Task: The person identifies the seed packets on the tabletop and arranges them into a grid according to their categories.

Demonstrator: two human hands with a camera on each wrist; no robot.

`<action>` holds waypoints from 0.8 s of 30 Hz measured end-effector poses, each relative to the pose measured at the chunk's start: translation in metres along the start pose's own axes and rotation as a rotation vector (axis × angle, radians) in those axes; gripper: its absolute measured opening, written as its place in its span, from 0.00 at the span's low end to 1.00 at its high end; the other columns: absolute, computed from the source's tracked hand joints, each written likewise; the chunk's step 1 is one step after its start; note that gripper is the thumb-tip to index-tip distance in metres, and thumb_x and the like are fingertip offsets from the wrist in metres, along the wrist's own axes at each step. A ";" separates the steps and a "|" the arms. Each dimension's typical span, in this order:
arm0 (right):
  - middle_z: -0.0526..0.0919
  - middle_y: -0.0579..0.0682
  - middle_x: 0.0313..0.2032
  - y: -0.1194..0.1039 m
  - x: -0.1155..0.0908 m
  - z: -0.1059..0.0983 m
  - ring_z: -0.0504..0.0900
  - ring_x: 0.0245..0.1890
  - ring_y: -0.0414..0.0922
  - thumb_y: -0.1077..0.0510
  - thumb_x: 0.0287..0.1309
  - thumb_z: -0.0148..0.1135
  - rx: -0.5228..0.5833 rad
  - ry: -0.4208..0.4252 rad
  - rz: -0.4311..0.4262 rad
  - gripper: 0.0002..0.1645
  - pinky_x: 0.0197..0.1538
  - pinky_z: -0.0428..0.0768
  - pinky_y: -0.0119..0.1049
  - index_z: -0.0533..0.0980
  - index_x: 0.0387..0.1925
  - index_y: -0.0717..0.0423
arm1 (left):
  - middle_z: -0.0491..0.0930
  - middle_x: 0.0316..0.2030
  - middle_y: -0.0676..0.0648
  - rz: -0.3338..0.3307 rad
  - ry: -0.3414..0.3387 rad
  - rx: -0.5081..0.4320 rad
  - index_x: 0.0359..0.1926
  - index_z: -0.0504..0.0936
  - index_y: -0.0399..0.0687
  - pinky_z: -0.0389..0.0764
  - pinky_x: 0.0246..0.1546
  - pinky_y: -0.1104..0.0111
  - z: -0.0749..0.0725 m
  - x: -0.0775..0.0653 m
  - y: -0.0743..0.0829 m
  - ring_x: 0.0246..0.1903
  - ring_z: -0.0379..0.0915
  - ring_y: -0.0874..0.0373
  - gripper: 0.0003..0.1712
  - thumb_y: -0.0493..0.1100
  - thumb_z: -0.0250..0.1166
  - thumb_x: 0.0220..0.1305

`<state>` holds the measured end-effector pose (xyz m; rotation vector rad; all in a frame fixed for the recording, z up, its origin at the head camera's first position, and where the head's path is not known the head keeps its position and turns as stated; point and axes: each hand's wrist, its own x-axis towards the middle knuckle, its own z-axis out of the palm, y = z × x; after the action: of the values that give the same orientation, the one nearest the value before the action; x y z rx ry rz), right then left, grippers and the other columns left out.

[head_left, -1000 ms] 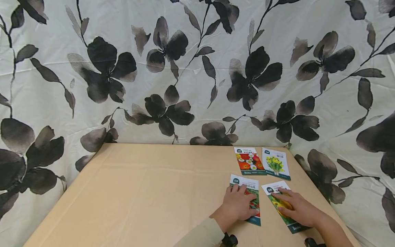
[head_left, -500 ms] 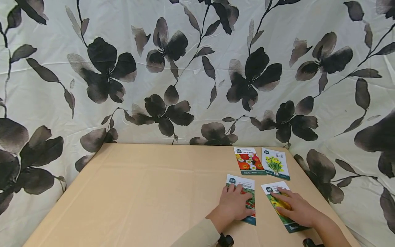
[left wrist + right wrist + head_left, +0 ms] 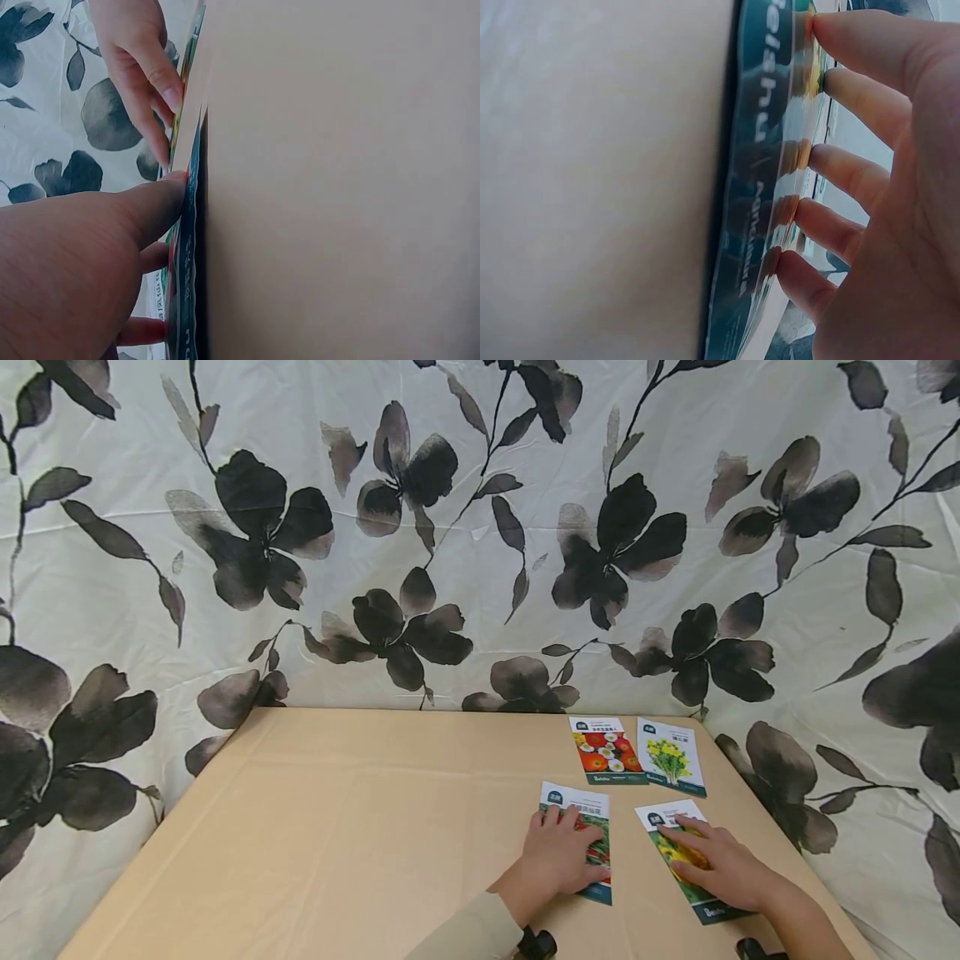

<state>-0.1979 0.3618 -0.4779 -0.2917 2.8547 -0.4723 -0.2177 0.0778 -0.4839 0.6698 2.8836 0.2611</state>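
Note:
My left hand (image 3: pixel 557 853) presses its fingertips on a seed packet with red flowers (image 3: pixel 597 835), which lies flat on the table and is partly hidden beneath the hand. In the left wrist view the thumb (image 3: pixel 154 206) touches the face of this packet (image 3: pixel 185 300) by its dark green lower band. My right hand (image 3: pixel 723 862) rests spread fingers on a second seed packet, one with yellow flowers (image 3: pixel 705 897), which lies slanted. In the right wrist view all the fingertips touch the glossy front of that packet (image 3: pixel 761 172).
Two more seed packets lie farther back: one with red and white flowers (image 3: pixel 607 752) and one with a yellow bunch (image 3: pixel 670 757), their edges meeting. The tan table (image 3: pixel 315 827) ends at a white cloth with dark flowers (image 3: pixel 510 577).
My left hand has slid the red-flower packet a little to the left, widening the gap to the yellow-flower packet. The right hand and its packet stay where they were.

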 end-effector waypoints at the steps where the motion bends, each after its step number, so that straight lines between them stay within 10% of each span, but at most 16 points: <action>1: 0.64 0.65 0.74 0.000 0.000 0.000 0.69 0.62 0.63 0.35 0.61 0.66 -0.001 0.000 0.001 0.39 0.56 0.76 0.67 0.73 0.70 0.44 | 0.64 0.74 0.56 0.000 0.001 -0.001 0.66 0.72 0.88 0.61 0.73 0.48 0.000 0.000 -0.001 0.73 0.58 0.48 0.34 0.77 0.63 0.58; 24: 0.62 0.66 0.74 0.000 0.004 0.000 0.69 0.61 0.62 0.34 0.61 0.65 -0.006 -0.014 0.021 0.41 0.55 0.76 0.67 0.72 0.72 0.44 | 0.64 0.75 0.51 0.022 0.022 0.016 0.68 0.72 0.82 0.62 0.73 0.48 -0.001 -0.012 -0.019 0.72 0.58 0.45 0.34 0.75 0.61 0.62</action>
<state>-0.2022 0.3610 -0.4784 -0.2648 2.8435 -0.4554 -0.2155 0.0550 -0.4850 0.7063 2.9041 0.2502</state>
